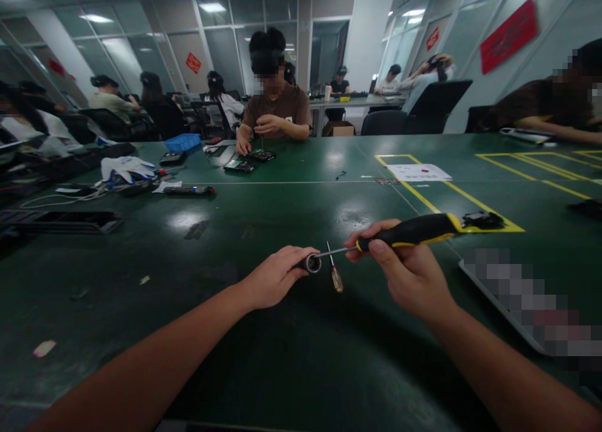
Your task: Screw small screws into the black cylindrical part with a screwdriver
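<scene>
My right hand (414,275) grips a black and yellow screwdriver (409,232) by the front of its handle, its shaft pointing left. Between the closed fingers of my left hand (277,275) is a small dark cylindrical part (313,263) with a pale metal ring at its open end. The screwdriver's tip meets the rim of that ring; whether it goes inside I cannot tell. Below the shaft, a second screwdriver (335,276) with a clear amber handle lies on the green table (263,363).
Across the table a person (277,109) handles dark devices (242,163). White gloves (126,168), cables and a blue basket (182,142) are at the left, with a dark pen-like tool (189,191) nearer. A grey-edged tray or board (503,310), partly blurred, lies right.
</scene>
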### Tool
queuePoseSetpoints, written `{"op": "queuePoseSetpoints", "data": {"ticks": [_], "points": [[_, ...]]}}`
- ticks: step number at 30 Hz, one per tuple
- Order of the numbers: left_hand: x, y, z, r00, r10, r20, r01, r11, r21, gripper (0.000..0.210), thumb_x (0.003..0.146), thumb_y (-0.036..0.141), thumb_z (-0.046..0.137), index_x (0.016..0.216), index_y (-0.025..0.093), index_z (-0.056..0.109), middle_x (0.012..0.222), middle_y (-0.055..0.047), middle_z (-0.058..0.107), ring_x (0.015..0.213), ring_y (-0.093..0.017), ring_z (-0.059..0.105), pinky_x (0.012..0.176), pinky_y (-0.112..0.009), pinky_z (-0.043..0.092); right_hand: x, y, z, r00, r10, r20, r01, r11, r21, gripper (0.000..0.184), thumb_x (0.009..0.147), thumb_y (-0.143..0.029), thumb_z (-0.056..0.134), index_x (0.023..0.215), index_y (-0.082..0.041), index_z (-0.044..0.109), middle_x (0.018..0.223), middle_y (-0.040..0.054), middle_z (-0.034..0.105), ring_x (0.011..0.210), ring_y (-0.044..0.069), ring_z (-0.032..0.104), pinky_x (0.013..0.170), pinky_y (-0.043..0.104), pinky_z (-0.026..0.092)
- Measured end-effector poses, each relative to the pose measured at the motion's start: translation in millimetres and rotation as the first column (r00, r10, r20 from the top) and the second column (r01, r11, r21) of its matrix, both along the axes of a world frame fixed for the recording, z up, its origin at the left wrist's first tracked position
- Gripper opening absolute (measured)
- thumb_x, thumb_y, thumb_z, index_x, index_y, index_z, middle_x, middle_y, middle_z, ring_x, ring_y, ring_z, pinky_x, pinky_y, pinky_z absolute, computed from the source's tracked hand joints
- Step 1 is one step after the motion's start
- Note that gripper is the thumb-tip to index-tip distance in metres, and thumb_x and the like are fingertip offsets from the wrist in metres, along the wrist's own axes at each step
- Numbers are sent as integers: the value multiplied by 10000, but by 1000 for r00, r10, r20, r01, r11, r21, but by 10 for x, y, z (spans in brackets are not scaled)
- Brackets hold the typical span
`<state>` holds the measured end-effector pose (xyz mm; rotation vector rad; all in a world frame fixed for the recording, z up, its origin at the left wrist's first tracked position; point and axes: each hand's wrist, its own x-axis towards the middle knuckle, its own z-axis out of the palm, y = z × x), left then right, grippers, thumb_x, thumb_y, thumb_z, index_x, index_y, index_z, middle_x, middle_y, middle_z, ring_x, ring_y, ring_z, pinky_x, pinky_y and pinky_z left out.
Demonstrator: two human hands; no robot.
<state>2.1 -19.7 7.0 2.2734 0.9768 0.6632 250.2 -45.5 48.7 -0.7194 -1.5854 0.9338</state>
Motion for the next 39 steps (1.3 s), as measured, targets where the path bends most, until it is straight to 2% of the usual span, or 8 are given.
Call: {"op": "queuePoseSetpoints", "data": {"ticks": [9,14,17,20,24,30,33,39], "points": [[-3,10,4,1000,-16,-24,17,1000,18,381,991,238,480,1366,286,521,1299,-42,629,1186,-227,567,1026,-397,453,12,39,43,999,-17,-51,13,998,-69,223,927,-423,666,1029,-234,607,946,51,734,777,191,720,744,377,633],[23,-3,39,998,-53,-18,54,997,57,343,998,247,479,1330,288,556,1280,-30,644,1169,-208,574,1036,-378,446,20,81,52,992,29,-122,-42,994,-104,200,919,-409,683,980,-227,627,903,39,738,724,173,708,696,345,623],[35,-4,39,999,-34,-1,34,997,66,344,996,252,489,1329,299,562,1284,-30,643,1172,-211,578,1032,-380,455,20,86,42,988,65,-137,-80,991,-106,176,935,-396,664,984,-229,639,894,33,738,726,167,703,688,329,615],[24,8,14,1000,14,10,-14,999,36,377,992,248,496,1362,307,540,1314,-37,629,1202,-223,574,1021,-391,471,22,66,22,989,23,-146,-34,997,-74,168,942,-384,655,1022,-239,629,935,37,733,782,180,708,719,345,618],[4,26,-32,997,74,24,-74,997,4,426,981,255,522,1404,301,501,1356,-52,610,1239,-240,567,1050,-429,461,14,9,-5,997,-32,-72,32,999,0,154,962,-370,624,1063,-256,606,1003,44,720,830,188,704,780,373,615],[12,13,-58,979,92,184,-67,988,-141,447,967,230,533,1403,263,442,1275,-62,653,1191,-225,614,1045,-427,479,-20,-71,6,998,-44,42,40,995,92,131,981,-358,590,1077,-268,591,1052,50,694,880,191,699,810,370,610],[10,5,-43,982,89,166,-71,991,-113,378,971,235,515,1348,268,503,1279,-58,641,1169,-229,616,1031,-431,486,-27,-93,15,996,-39,78,29,992,126,118,989,-338,576,1085,-269,582,1062,60,684,892,192,701,794,361,620],[23,-26,-9,990,100,100,-90,991,-97,418,981,246,484,1398,265,480,1305,-67,620,1194,-242,585,1039,-442,465,-12,-112,-12,976,-85,202,34,970,241,139,998,-249,554,1134,-270,568,1085,69,677,949,199,706,854,388,608]]}}
